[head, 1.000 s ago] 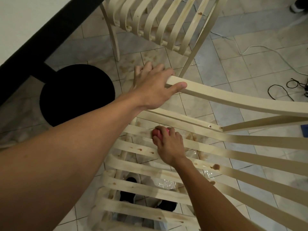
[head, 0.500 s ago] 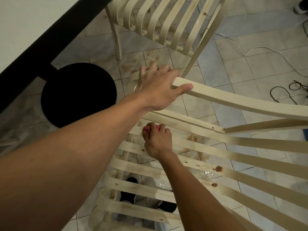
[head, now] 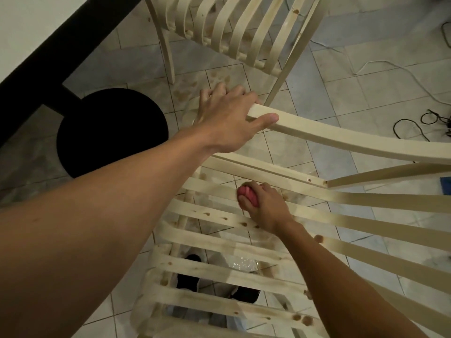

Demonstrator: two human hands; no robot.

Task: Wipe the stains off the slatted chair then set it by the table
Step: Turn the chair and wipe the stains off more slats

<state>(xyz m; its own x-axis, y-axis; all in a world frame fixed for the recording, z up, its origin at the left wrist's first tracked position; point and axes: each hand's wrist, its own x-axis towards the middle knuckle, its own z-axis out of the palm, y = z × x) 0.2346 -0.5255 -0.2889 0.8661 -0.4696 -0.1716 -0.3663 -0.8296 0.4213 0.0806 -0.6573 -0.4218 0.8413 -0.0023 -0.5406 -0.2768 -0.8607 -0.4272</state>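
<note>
Head view: top rail of chair (head: 353,142) is gripped by left hand (head: 227,118), fingers curled round it; pink cloth (head: 249,195) is clutched by right hand (head: 267,208) and pressed on a stained slat; chair is seen near table (head: 31,30).

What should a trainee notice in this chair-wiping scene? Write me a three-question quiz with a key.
1. True or false: the left hand grips the chair's curved rail.
2. What does the right hand hold against a slat? A) a pink cloth B) a brush C) a spray bottle
3. Short answer: do the slats show any brown stains?

Key: 1 true; 2 A; 3 yes, several spots show.
</note>
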